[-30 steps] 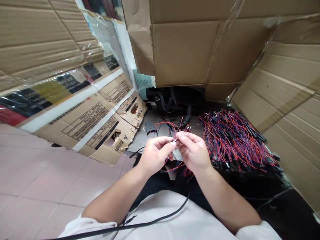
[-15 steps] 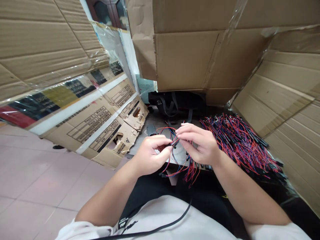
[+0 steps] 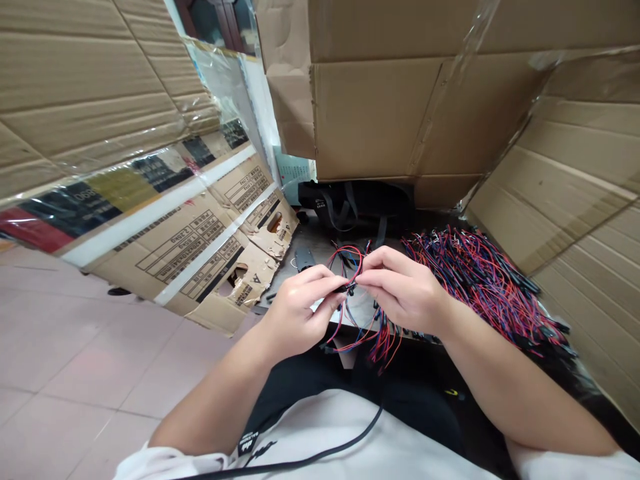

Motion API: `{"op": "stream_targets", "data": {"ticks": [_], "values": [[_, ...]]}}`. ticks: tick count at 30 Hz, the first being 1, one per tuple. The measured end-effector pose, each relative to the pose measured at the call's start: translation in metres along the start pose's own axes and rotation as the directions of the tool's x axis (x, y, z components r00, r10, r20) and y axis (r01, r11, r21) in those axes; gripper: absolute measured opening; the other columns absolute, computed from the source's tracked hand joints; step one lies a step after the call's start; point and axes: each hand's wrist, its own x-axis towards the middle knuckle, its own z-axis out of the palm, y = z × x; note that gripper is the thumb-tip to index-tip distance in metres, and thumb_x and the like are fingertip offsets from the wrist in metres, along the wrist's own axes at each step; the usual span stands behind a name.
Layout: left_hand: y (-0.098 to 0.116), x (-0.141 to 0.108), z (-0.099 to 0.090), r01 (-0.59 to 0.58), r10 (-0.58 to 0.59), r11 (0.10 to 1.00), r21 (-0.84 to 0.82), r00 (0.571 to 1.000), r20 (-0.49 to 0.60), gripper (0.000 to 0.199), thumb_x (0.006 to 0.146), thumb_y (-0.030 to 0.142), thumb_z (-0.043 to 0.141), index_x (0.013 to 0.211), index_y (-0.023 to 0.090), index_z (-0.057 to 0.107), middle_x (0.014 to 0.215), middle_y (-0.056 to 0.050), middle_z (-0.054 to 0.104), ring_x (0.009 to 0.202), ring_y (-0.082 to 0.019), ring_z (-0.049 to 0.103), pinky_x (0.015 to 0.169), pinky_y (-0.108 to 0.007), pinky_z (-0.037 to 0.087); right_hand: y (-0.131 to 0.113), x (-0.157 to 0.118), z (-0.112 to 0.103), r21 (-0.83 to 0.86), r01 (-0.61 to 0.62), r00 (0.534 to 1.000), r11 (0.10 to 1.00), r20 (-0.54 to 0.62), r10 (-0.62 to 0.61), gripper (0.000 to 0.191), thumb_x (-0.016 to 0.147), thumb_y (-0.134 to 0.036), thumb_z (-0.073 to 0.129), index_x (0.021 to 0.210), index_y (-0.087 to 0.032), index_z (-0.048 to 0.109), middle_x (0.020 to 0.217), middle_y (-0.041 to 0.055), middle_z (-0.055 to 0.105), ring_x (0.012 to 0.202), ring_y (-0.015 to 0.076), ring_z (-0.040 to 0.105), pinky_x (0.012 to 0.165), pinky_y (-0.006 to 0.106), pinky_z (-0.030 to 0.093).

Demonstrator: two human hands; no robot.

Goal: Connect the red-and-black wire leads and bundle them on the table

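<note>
Thin red, blue and black wires (image 3: 356, 251) loop up between my hands over the near edge of the table. My left hand (image 3: 306, 310) pinches the wires near a small black part, thumb and forefinger pressed together. Close beside it on the right, my right hand (image 3: 407, 290) has its thumb and fingertips closed on the same wires. More red and dark wires (image 3: 384, 343) hang over the table edge below my hands. A large pile of red, blue and black wires (image 3: 475, 287) lies to the right of my right hand.
Behind the wires lies a black bag (image 3: 360, 205) with straps. A dark grey object (image 3: 303, 259) sits left of the wires. Cardboard panels (image 3: 370, 120) stand at the back, left and right. A black cable (image 3: 320, 459) crosses my white shirt.
My right hand's fingertips have come down and closed on the wires beside my left hand. The red wires now arch higher between the hands.
</note>
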Motion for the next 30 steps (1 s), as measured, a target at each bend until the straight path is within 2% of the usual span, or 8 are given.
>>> {"op": "stream_targets", "data": {"ticks": [9,17,24,30], "values": [[-0.0012,-0.0024,0.0046,0.013,-0.017,0.999,-0.046,0.996,-0.082,0.024,0.087,0.009,0.059,0.108,0.015,0.068,0.085,-0.007,0.062,0.074,-0.013,0.057,0.065,-0.025,0.049,-0.0091,0.0048,0.0019,-0.068,-0.131,0.99,0.989,0.052,0.134,0.015,0.092,-0.011,0.046,0.092,-0.018,0.06,0.09,0.0086,0.054,0.082,0.0181,0.056,0.068,0.032,0.053],[0.0007,-0.0018,0.0039,0.064,-0.068,0.997,-0.05,0.995,-0.071,0.02,0.089,0.014,0.057,0.105,0.016,0.069,0.085,-0.008,0.062,0.074,-0.014,0.057,0.066,-0.026,0.05,-0.0064,0.0049,0.0076,-0.048,-0.116,0.992,0.992,0.046,0.118,0.017,0.091,-0.009,0.044,0.092,-0.017,0.06,0.089,0.009,0.054,0.08,0.0183,0.056,0.067,0.032,0.052],[0.0028,-0.001,0.0013,0.146,-0.151,0.976,-0.16,0.988,-0.022,0.019,0.09,0.017,0.057,0.103,0.015,0.071,0.082,-0.007,0.061,0.073,-0.014,0.057,0.067,-0.027,0.049,-0.0056,0.0036,0.008,-0.047,-0.063,0.997,0.997,0.033,0.065,0.015,0.089,-0.007,0.046,0.09,-0.015,0.059,0.086,0.0093,0.053,0.077,0.0181,0.054,0.065,0.031,0.05],[0.0033,-0.0005,-0.0006,0.18,-0.179,0.965,-0.189,0.984,0.021,0.018,0.09,0.018,0.056,0.101,0.014,0.071,0.083,-0.007,0.062,0.074,-0.014,0.057,0.067,-0.027,0.048,-0.0088,0.0038,0.006,-0.053,-0.065,0.994,0.996,0.079,0.07,0.018,0.091,-0.008,0.044,0.092,-0.017,0.06,0.087,0.0085,0.053,0.076,0.0172,0.053,0.064,0.03,0.05]]}}
